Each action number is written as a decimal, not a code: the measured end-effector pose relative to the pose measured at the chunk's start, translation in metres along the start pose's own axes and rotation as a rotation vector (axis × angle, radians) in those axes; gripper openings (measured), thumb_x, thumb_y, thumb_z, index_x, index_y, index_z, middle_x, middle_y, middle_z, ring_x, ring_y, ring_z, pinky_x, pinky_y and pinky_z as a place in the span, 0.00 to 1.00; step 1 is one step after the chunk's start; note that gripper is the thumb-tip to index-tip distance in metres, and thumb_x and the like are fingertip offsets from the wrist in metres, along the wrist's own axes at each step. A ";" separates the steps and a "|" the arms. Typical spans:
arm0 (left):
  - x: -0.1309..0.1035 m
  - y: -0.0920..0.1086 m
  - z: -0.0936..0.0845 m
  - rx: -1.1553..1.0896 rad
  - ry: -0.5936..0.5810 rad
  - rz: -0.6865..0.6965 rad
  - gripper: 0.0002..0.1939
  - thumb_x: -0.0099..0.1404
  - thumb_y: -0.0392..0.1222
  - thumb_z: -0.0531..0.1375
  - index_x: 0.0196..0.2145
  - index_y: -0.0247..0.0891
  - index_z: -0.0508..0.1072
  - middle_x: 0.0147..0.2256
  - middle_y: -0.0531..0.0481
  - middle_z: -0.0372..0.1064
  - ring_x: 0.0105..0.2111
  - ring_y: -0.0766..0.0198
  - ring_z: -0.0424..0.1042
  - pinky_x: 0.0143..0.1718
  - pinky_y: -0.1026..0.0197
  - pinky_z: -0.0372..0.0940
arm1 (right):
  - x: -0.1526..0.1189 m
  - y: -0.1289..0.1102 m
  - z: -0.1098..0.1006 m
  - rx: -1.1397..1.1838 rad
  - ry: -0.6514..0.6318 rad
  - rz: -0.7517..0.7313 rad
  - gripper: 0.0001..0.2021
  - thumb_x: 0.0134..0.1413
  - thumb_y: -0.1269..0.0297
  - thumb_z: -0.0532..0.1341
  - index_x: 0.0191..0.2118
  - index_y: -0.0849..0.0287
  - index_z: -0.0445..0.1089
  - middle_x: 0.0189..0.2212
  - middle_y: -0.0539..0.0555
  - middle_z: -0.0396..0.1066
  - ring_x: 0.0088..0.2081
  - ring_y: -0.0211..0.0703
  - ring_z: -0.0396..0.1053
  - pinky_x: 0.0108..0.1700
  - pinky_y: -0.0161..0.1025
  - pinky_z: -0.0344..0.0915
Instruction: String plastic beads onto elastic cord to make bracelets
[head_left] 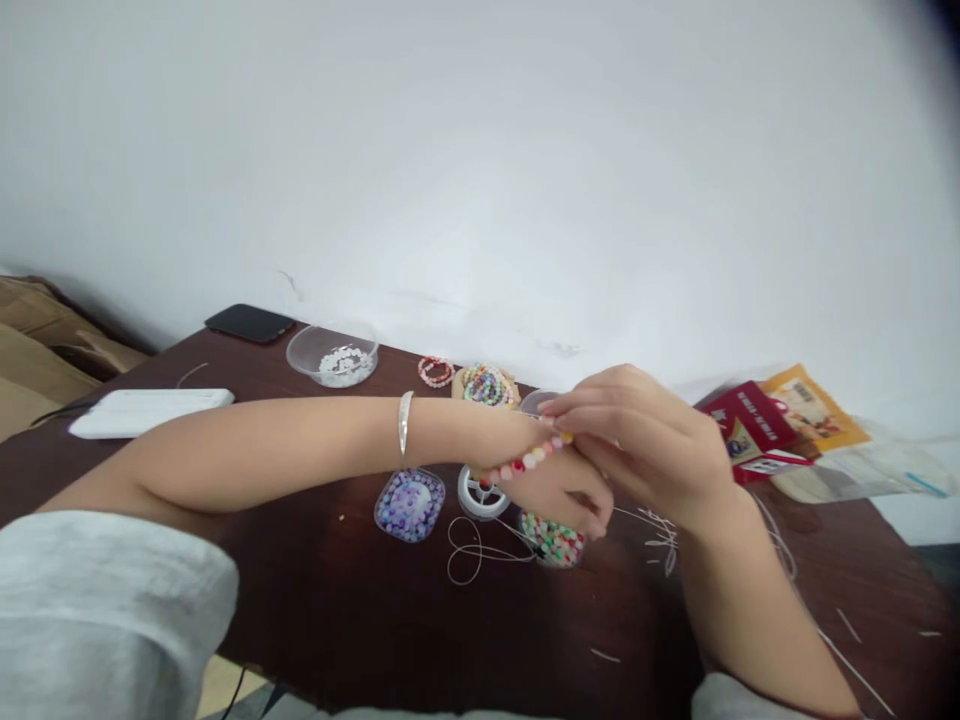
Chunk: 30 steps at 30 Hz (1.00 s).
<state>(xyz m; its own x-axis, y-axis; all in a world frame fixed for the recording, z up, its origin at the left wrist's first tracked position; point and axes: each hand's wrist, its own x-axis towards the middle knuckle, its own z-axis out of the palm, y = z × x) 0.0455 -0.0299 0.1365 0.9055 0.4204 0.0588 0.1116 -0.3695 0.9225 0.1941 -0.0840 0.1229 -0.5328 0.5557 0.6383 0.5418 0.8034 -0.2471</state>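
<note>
My left hand [551, 490] reaches in from the left, palm down, over the middle of the table. Its fingers are curled in a loose loop, and nothing shows between them. Around this hand, near the wrist, runs a beaded bracelet [531, 459] of pink, red, white and yellow beads. The right hand [637, 440] comes from the right and is closed, its fingertips pinching the bracelet's far end by the yellow beads. Those fingertips hide part of the bracelet. Farther up my left forearm sits a silver bangle [404, 425].
Below the arm lie a box of purple beads [409, 506], a white spool [482, 495], looped cord [480, 555] and a box of mixed beads [553, 541]. Behind stand a clear bowl [315, 352] and finished bracelets [435, 372]. A phone [249, 323], white device [154, 412] and packets [814, 410] lie outward.
</note>
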 end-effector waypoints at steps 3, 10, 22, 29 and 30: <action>0.002 0.005 0.004 -0.083 -0.377 -0.042 0.12 0.61 0.30 0.57 0.20 0.37 0.70 0.23 0.52 0.72 0.26 0.67 0.72 0.30 0.65 0.70 | 0.003 0.018 0.014 0.356 0.074 0.201 0.06 0.55 0.73 0.58 0.38 0.56 0.69 0.36 0.53 0.74 0.40 0.40 0.72 0.43 0.41 0.70; -0.026 -0.002 0.008 -0.138 -0.313 -0.179 0.13 0.67 0.38 0.50 0.28 0.36 0.70 0.26 0.49 0.71 0.28 0.68 0.71 0.32 0.65 0.67 | 0.002 0.040 0.045 1.048 -0.163 0.423 0.04 0.47 0.72 0.61 0.29 0.60 0.63 0.30 0.50 0.67 0.33 0.35 0.67 0.35 0.36 0.66; -0.085 -0.096 -0.041 -0.331 0.333 -0.238 0.16 0.67 0.53 0.48 0.31 0.37 0.62 0.21 0.56 0.57 0.22 0.67 0.64 0.28 0.62 0.63 | 0.010 0.026 0.056 0.946 -0.198 0.642 0.07 0.53 0.71 0.59 0.40 0.60 0.64 0.30 0.48 0.65 0.30 0.32 0.64 0.35 0.33 0.64; -0.057 -0.150 -0.106 0.306 0.431 -0.227 0.13 0.67 0.49 0.49 0.34 0.37 0.65 0.20 0.56 0.63 0.18 0.68 0.64 0.23 0.66 0.60 | 0.006 0.042 0.050 0.931 0.006 0.697 0.10 0.55 0.67 0.60 0.44 0.58 0.64 0.34 0.51 0.68 0.36 0.37 0.67 0.40 0.38 0.65; -0.051 -0.158 -0.113 0.337 0.412 -0.233 0.14 0.67 0.49 0.48 0.34 0.37 0.65 0.19 0.56 0.64 0.17 0.68 0.64 0.22 0.65 0.60 | 0.006 0.043 0.047 0.928 0.015 0.696 0.10 0.55 0.67 0.60 0.44 0.58 0.65 0.34 0.51 0.68 0.36 0.37 0.68 0.40 0.38 0.65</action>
<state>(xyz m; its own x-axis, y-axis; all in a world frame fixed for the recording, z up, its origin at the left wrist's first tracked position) -0.0648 0.1000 0.0311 0.6146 0.7853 0.0745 0.4743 -0.4433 0.7606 0.1838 -0.0362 0.0815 -0.2959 0.9416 0.1607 0.0264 0.1763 -0.9840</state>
